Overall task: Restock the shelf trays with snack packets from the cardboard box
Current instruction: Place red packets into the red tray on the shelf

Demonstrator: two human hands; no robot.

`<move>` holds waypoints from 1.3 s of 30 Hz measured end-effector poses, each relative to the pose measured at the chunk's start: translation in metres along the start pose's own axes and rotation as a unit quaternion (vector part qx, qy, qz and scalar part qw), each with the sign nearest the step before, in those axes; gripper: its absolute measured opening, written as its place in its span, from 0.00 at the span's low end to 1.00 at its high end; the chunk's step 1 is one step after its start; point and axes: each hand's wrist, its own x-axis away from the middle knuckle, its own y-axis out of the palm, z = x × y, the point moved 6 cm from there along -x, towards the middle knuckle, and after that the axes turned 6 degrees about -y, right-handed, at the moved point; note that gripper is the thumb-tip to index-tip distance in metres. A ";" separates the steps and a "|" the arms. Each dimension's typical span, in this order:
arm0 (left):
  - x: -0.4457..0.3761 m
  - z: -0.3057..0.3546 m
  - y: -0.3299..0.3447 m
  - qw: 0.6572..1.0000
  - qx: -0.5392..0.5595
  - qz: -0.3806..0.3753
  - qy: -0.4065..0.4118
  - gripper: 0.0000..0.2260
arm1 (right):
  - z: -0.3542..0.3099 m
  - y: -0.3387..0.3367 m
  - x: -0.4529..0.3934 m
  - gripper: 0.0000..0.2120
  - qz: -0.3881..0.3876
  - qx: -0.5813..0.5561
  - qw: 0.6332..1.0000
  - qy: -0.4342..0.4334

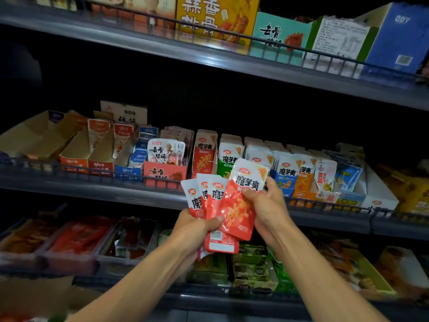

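Item: fan of red packets (209,201), gripped low down by left hand (197,228), thumb pressed across the fronts. Right hand (267,205) pinches the foremost packet (241,201) at mid-height, lifting it from the fan.
Destination, judged: red tray (204,154) just above the grip, already holding matching packets.
Trays left of the grip (76,154): part empty.
Trays right of it (287,173): well filled.
Box: not identifiable.
Progress: midway; handful unplaced.

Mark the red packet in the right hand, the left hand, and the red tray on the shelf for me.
front red packet (241,205), head view, on its orange picture.
left hand (197,226), head view, back of hand.
red shelf tray (204,154), head view, front packet face.
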 end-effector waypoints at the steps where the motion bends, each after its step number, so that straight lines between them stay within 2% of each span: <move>1: -0.002 -0.001 -0.001 1.000 -0.008 0.009 0.004 0.15 | 0.003 0.004 -0.001 0.19 0.006 -0.022 1.000 0.010; 4: -0.007 0.009 -0.011 0.998 -0.044 0.031 0.023 0.12 | 0.006 0.009 -0.009 0.24 0.000 -0.020 1.000 0.022; 6: -0.008 0.021 -0.019 0.995 -0.087 0.033 0.029 0.10 | -0.007 0.008 -0.021 0.23 -0.034 0.075 0.997 0.008; 9: -0.017 0.036 -0.033 0.994 -0.111 0.020 0.012 0.11 | -0.027 0.015 -0.037 0.18 -0.134 0.240 0.961 0.022; 12: -0.027 0.043 -0.045 0.996 -0.085 0.022 -0.009 0.09 | -0.031 0.024 -0.047 0.11 -0.219 0.318 0.921 0.055; 14: -0.034 0.048 -0.051 0.996 -0.079 0.025 -0.017 0.09 | -0.038 0.023 -0.059 0.10 -0.210 0.349 0.913 0.030; 16: -0.042 0.057 -0.058 0.986 -0.166 0.033 0.006 0.07 | -0.051 0.018 -0.076 0.10 -0.155 0.355 0.922 -0.018; 18: -0.048 0.073 -0.055 0.946 -0.320 0.018 0.051 0.06 | -0.066 0.013 -0.093 0.12 -0.098 0.365 0.922 -0.082; 20: -0.054 0.087 -0.047 0.889 -0.451 -0.020 0.079 0.07 | -0.075 0.017 -0.107 0.13 -0.079 0.373 0.915 -0.129; 23: -0.074 0.100 -0.038 0.817 -0.566 -0.074 0.084 0.22 | -0.082 0.033 -0.126 0.14 -0.083 0.380 0.905 -0.174; 25: -0.087 0.102 -0.034 0.795 -0.595 -0.098 0.066 0.28 | -0.082 0.044 -0.142 0.12 -0.088 0.393 0.897 -0.183; 28: -0.103 0.106 -0.029 0.795 -0.595 -0.112 0.049 0.31 | -0.075 0.061 -0.168 0.06 -0.095 0.430 0.878 -0.188; 32: -0.119 0.107 -0.030 0.792 -0.599 -0.107 0.039 0.28 | -0.067 0.084 -0.189 0.05 -0.103 0.479 0.847 -0.208; 37: -0.124 0.112 -0.037 0.789 -0.602 -0.114 0.044 0.18 | -0.052 0.110 -0.199 0.18 -0.149 0.564 0.790 -0.189; 39: -0.126 0.111 -0.043 0.793 -0.596 -0.116 0.042 0.17 | -0.043 0.119 -0.202 0.18 -0.182 0.599 0.762 -0.163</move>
